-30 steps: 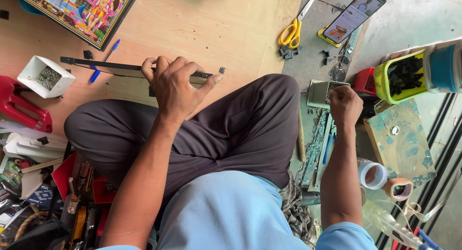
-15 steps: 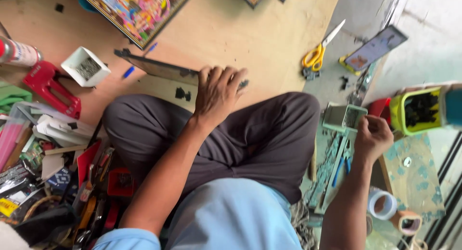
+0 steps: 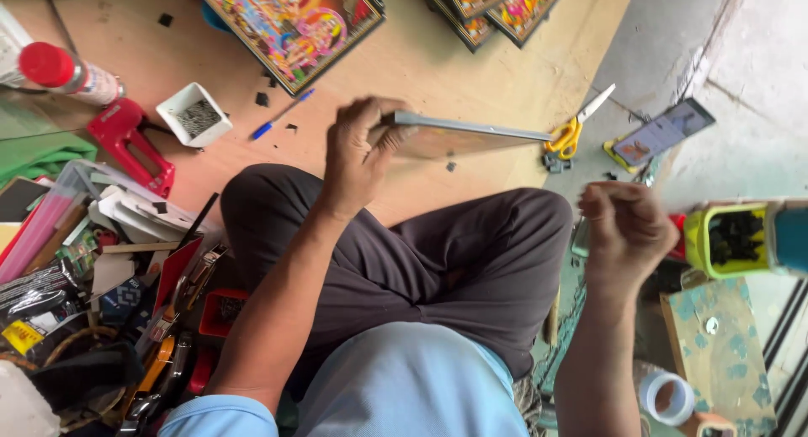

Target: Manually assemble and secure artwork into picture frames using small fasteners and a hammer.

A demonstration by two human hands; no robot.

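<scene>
Two hands, left hand (image 3: 358,155) gripping one frame (image 3: 459,135)

Left hand (image 3: 358,155) gripping — right hand (image 3: 627,231) fisted, raised.

Plywood floor (image 3: 471,66) carries colourful framed pictures (image 3: 290,24) at the far edge. Left: red stapler (image 3: 130,146), white box (image 3: 195,113), blue pen (image 3: 280,115). Yellow scissors (image 3: 572,132) right.

Just one head-mounted view, looking steeply down from close above at crossed legs in dark grey trousers (image 3: 421,260) and the tan plywood floor (image 3: 471,75). Near enough that both forearms fill the lower frame. No second view sharing anything.
</scene>
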